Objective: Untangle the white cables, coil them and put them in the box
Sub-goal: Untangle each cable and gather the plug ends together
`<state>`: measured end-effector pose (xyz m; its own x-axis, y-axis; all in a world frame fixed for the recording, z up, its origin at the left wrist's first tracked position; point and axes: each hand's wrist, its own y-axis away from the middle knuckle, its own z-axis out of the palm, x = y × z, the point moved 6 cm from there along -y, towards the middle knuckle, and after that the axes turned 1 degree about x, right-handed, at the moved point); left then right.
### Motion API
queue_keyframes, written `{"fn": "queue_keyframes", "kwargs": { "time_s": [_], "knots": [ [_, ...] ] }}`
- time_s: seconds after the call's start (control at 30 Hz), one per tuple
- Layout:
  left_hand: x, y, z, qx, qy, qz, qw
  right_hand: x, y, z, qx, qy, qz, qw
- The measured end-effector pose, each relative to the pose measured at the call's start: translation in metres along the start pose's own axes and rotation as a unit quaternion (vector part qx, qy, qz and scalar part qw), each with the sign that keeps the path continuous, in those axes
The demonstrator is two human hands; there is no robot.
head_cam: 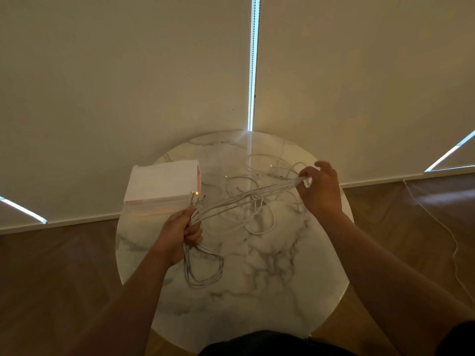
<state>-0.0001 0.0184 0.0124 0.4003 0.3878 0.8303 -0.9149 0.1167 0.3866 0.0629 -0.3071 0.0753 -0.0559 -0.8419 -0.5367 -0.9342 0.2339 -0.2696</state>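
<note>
Several white cables [244, 197] stretch taut between my two hands above a round marble table [270, 265]. My left hand [180, 231] is clenched around a bundle of them, with plug ends sticking out above the fist and loops [205, 271] hanging below it onto the table. My right hand [318, 187] pinches the far end of the strands near the table's right edge. More loose, tangled cable [257, 219] lies on the table under the stretched strands. A white box [162, 185] sits at the table's left edge, just beyond my left hand.
Closed roller blinds fill the wall behind the table. The floor around it is wooden. A thin white cord [455, 250] trails over the floor on the right. The table's near half shows bare marble.
</note>
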Motion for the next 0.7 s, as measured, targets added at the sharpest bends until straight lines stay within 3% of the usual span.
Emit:
{"fn": "queue_keyframes", "kwargs": {
  "time_s": [0.07, 0.13, 0.23, 0.33, 0.47, 0.57, 0.63, 0.7],
  "knots": [
    [0.004, -0.001, 0.004, -0.005, -0.020, 0.000, 1.000, 0.007, -0.008, 0.010, -0.120, 0.134, 0.065, 0.982],
    [0.004, 0.000, 0.009, -0.014, -0.029, -0.006, 0.999, -0.002, -0.019, 0.009, -0.157, 0.148, 0.076, 0.973],
    [0.004, 0.003, 0.015, -0.034, -0.017, -0.005, 0.999, -0.032, -0.039, -0.010, -0.053, 0.018, -0.002, 0.998],
    [0.008, 0.003, 0.019, -0.050, -0.006, 0.002, 0.999, -0.061, -0.047, -0.040, 0.045, -0.154, -0.072, 0.984],
    [0.012, 0.002, 0.022, -0.054, 0.004, 0.004, 0.999, -0.061, -0.056, -0.026, -0.069, -0.129, -0.035, 0.989],
    [0.012, 0.001, 0.023, -0.050, 0.007, 0.005, 0.999, -0.067, -0.059, -0.029, -0.050, -0.218, -0.032, 0.974],
    [0.010, 0.003, 0.025, -0.058, 0.005, 0.001, 0.998, -0.071, -0.059, -0.029, -0.065, -0.200, -0.031, 0.977],
    [0.011, -0.001, 0.027, -0.058, 0.010, 0.008, 0.998, -0.081, -0.057, -0.047, 0.035, -0.188, -0.086, 0.978]
  ]
}}
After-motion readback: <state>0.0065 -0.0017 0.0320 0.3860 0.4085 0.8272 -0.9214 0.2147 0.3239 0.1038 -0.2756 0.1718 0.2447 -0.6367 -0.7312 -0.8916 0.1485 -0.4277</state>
